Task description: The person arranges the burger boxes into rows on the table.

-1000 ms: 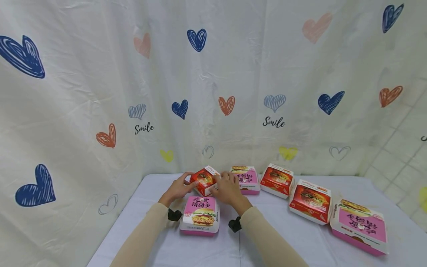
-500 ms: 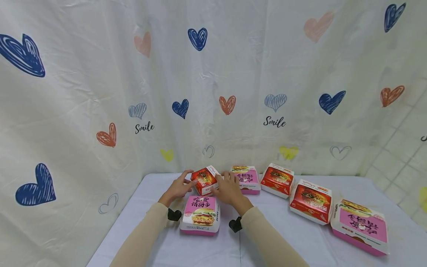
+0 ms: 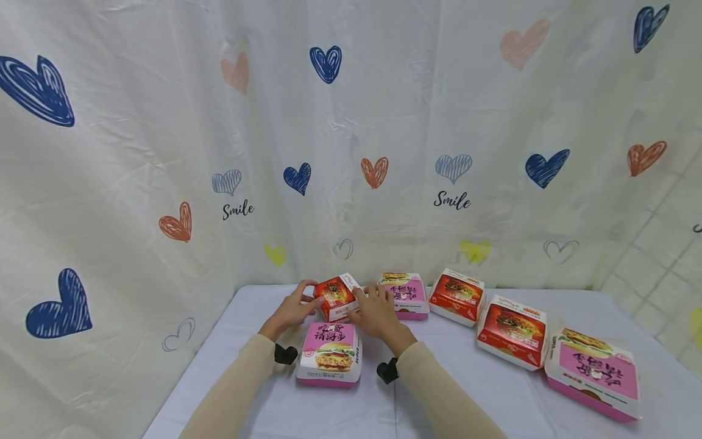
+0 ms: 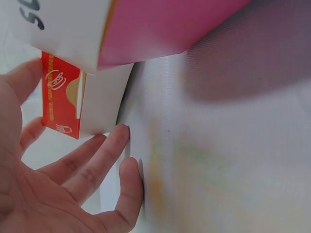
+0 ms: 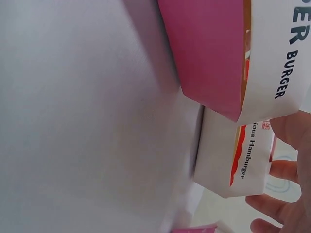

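On white cloth [image 3: 450,390] before heart-print curtain [image 3: 392,110]: red box [image 3: 336,295], just beyond pink box [image 3: 329,352]. Held from opposite sides by left hand [image 3: 291,310] and right hand [image 3: 378,312], both part-curled. Best to press lightly and evenly, avoid dents, steer clear of pink box.

Pale heart-print curtain [image 3: 395,110] behind white-covered table [image 3: 515,402].

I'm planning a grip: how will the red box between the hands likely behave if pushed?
The red box is probably stiff, given its crisp edges. Its low, wide shape suggests sliding rather than rolling or tipping.
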A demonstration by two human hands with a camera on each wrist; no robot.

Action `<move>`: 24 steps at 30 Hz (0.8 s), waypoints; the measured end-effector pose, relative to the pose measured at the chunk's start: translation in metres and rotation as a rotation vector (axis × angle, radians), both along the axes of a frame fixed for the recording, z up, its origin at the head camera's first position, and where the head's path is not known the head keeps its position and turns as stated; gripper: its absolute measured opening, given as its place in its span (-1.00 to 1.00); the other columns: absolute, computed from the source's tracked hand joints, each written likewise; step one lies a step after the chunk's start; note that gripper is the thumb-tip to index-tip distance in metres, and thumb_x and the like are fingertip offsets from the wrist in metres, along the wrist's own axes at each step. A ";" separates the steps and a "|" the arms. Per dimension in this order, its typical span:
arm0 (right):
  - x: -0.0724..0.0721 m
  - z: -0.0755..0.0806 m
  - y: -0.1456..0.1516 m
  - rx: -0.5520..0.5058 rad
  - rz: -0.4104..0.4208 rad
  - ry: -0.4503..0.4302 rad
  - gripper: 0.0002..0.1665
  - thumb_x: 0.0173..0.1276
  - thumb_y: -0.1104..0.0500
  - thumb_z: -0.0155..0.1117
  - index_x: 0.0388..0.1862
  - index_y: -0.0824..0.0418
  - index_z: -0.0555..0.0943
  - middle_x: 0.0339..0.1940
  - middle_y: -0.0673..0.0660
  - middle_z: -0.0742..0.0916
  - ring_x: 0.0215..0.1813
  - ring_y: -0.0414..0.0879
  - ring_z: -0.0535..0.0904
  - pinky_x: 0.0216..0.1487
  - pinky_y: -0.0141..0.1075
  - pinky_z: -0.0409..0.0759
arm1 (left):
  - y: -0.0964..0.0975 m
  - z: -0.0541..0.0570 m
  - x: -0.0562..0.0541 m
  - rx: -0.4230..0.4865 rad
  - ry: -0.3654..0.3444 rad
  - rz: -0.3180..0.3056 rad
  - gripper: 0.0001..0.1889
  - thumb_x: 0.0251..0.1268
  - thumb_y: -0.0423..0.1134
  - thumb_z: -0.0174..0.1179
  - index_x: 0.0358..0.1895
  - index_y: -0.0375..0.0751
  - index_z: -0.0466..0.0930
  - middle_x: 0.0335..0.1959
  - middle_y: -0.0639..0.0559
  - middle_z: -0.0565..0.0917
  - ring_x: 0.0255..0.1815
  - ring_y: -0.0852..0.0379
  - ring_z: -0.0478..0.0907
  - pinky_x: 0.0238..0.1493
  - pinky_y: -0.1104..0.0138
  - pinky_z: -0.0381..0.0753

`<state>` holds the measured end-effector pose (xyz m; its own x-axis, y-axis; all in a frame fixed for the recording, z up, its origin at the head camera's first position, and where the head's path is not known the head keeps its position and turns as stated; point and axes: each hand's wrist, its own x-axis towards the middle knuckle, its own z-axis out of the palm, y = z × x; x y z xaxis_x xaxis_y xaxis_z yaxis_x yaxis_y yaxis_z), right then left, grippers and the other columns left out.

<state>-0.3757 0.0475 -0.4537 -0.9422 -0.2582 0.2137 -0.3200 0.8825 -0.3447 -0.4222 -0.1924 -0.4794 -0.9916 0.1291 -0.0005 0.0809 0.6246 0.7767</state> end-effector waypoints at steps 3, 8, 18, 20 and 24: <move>0.001 0.001 0.001 0.000 -0.002 -0.002 -0.28 0.46 -0.17 0.25 0.49 0.09 0.42 0.39 0.30 0.49 0.53 0.31 0.20 0.52 0.32 0.04 | 0.001 0.001 0.001 -0.017 -0.004 0.007 -0.26 0.28 0.30 0.29 0.48 0.28 0.25 0.23 -0.22 0.65 -0.02 -0.03 0.73 -0.21 0.21 0.63; -0.002 -0.002 0.001 -0.018 -0.004 -0.005 -0.30 0.46 -0.18 0.25 0.48 0.06 0.45 0.34 0.28 0.51 0.50 0.31 0.22 0.52 0.32 0.03 | 0.001 0.002 0.002 -0.033 -0.012 -0.002 -0.09 0.16 0.37 0.35 0.56 0.28 0.19 0.24 -0.22 0.64 0.13 -0.12 0.65 -0.13 0.11 0.68; -0.004 -0.007 0.001 -0.014 0.010 0.017 -0.37 0.48 -0.16 0.24 0.44 0.02 0.48 0.33 0.25 0.52 0.45 0.30 0.26 0.50 0.32 0.04 | 0.001 0.003 0.000 -0.050 -0.025 -0.025 0.02 0.17 0.36 0.35 0.64 0.24 0.05 0.27 -0.24 0.64 0.22 -0.21 0.61 -0.08 0.07 0.68; -0.002 -0.006 0.002 -0.008 0.012 0.024 -0.39 0.49 -0.15 0.24 0.44 0.00 0.49 0.34 0.24 0.53 0.45 0.31 0.27 0.50 0.32 0.06 | 0.001 0.003 0.001 -0.049 -0.024 -0.029 0.01 0.19 0.34 0.34 0.65 0.23 0.04 0.27 -0.25 0.64 0.22 -0.21 0.62 -0.06 0.06 0.68; 0.000 -0.005 0.004 0.015 0.015 0.031 -0.40 0.49 -0.12 0.24 0.45 -0.02 0.48 0.36 0.23 0.53 0.45 0.31 0.29 0.49 0.30 0.11 | 0.000 0.003 0.002 -0.054 -0.022 -0.035 -0.04 0.24 0.33 0.31 0.65 0.25 0.05 0.28 -0.25 0.64 0.22 -0.20 0.63 0.05 0.00 0.65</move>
